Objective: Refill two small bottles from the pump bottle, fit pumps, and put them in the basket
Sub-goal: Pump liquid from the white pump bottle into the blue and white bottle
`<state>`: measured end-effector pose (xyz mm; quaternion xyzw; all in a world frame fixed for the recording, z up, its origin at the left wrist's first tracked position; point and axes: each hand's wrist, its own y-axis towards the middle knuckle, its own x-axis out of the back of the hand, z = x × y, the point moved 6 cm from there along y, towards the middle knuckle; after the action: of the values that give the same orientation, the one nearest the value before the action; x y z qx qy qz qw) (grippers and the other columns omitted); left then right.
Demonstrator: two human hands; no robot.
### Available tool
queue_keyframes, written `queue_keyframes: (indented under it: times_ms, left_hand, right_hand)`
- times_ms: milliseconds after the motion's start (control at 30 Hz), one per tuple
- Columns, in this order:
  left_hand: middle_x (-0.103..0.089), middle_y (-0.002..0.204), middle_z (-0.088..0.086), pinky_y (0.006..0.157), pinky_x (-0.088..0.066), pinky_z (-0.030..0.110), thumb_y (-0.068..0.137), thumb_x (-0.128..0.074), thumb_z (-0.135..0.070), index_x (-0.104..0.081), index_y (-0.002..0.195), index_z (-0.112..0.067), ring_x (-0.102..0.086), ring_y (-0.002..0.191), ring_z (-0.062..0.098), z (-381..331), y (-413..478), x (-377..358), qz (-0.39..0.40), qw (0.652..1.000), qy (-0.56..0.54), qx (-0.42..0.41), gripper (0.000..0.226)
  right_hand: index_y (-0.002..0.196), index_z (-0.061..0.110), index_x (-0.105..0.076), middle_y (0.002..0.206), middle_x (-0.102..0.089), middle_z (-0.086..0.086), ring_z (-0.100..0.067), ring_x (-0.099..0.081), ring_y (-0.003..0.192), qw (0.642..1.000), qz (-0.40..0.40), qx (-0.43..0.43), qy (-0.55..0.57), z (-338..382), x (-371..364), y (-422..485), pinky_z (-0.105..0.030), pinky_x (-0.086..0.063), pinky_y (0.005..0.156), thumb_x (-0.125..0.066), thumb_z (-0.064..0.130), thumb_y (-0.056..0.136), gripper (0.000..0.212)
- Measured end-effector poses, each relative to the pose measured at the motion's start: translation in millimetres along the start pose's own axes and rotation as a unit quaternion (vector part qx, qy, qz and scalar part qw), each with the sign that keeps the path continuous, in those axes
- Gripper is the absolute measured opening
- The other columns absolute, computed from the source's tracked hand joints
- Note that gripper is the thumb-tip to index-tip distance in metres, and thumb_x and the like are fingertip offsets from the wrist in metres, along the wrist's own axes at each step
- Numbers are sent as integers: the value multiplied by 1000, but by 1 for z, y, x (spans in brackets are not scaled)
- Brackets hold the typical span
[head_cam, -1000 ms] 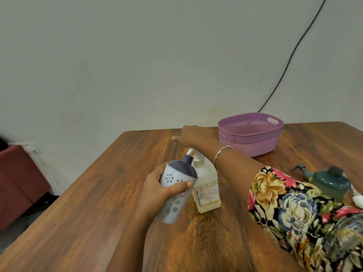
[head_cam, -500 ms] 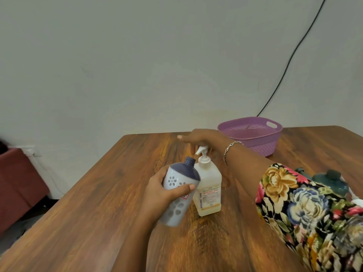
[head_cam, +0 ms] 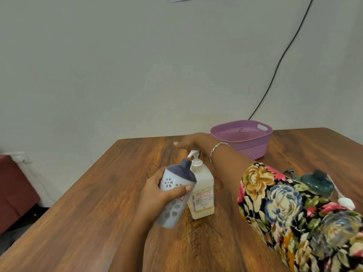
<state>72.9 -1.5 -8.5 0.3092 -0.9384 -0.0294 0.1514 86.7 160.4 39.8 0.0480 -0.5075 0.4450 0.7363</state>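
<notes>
Fingers (head_cam: pixel 157 174) of the left hand (head_cam: pixel 155 191) clasp a tilted grey, navy-topped plastic bottle (head_cam: pixel 170 211) at the clear square pump bottle (head_cam: pixel 202 193) spout, right hand (head_cam: pixel 193 142) flat-fingered over the pump, with the first refill apparently barely begun and the purple plastic basket (head_cam: pixel 253 152) unfilled.

Tilted small bottle (head_cam: pixel 173 211) (uncapped) beside pump bottle (head_cam: pixel 202 193)

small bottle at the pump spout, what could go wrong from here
1. The small bottle, tilted in the left hand, has a narrow neck beside the spout of the pump bottle; a squirt could miss onto the table.
2. The right hand hovers flat above the spout and nothing steadies that bottle's body, so an off-centre press might tip it.
</notes>
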Motion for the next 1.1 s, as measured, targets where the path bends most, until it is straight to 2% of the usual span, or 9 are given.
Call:
queue_keyframes:
  times_ms: [200,367,533,600,733,900,967,1033,1100]
  left_hand:
    - [-71,81,-4,62,-56,30,39,-75,-54,-62,94,-30,-68,71,16,0,2,-2,9,1000,10,-4,62]
    - [-71,79,-4,57,-55,24,38,-76,-52,-63,93,-28,-69,68,15,1,2,-3,8,1000,-7,1,62]
    - [-71,78,-4,54,-52,19,46,-81,-40,-62,93,-26,-68,66,13,3,2,-2,7,1000,-8,7,53]
    - [-71,78,-5,55,-53,20,49,-80,-38,-62,95,-26,-68,67,13,3,2,-1,6,1000,-10,8,51]
    - [-71,79,-5,57,-54,22,40,-77,-51,-62,95,-27,-68,68,13,5,3,1,2,1000,-5,9,62]
    - [-71,76,-5,52,-51,18,48,-87,-34,-62,95,-25,-67,64,10,4,1,-1,4,1000,-19,11,54]
    - [-71,76,-4,53,-51,18,51,-80,-32,-63,96,-24,-67,64,11,3,0,-1,3,1000,-29,12,49]
    - [-71,78,-3,54,-51,19,53,-87,-30,-63,97,-24,-68,66,12,4,0,-1,7,999,-28,14,50]
    - [-71,80,-2,55,-52,20,50,-85,-33,-64,97,-26,-69,68,14,5,0,0,10,1000,-26,14,52]
  right_hand:
    - [143,-2,-25,135,-48,-21,-34,-49,122,999,-3,-3,32,-4,-5,0,-39,-41,94,-24,44,101,62]
    - [141,0,-31,135,-48,-19,-33,-51,118,1000,-27,3,-3,-7,-10,6,-36,-44,86,-28,43,100,59]
    - [138,6,-40,144,-40,-15,-32,-46,124,996,-66,-10,-62,-10,-11,10,-41,-39,99,-31,49,98,59]
    - [140,4,-37,141,-42,-17,-33,-49,121,999,-46,7,-21,-8,-10,5,-39,-42,94,-30,48,98,61]
    - [141,2,-31,140,-41,-20,-35,-48,120,998,-10,16,54,-6,-7,-3,-36,-41,79,-33,47,98,63]
    - [138,3,-38,132,-50,-17,-30,-55,113,1000,-20,13,17,-8,-12,5,-33,-43,78,-36,49,97,62]
    - [136,5,-43,129,-54,-13,-25,-59,99,999,-38,12,-28,-9,-13,10,-32,-44,78,-36,51,96,61]
    - [136,5,-44,127,-55,-13,-22,-57,86,998,-43,10,-34,-10,-14,10,-30,-44,70,-37,51,96,61]
    - [137,3,-40,131,-51,-15,-27,-57,100,999,-30,13,-2,-9,-12,7,-30,-42,67,-36,49,97,61]
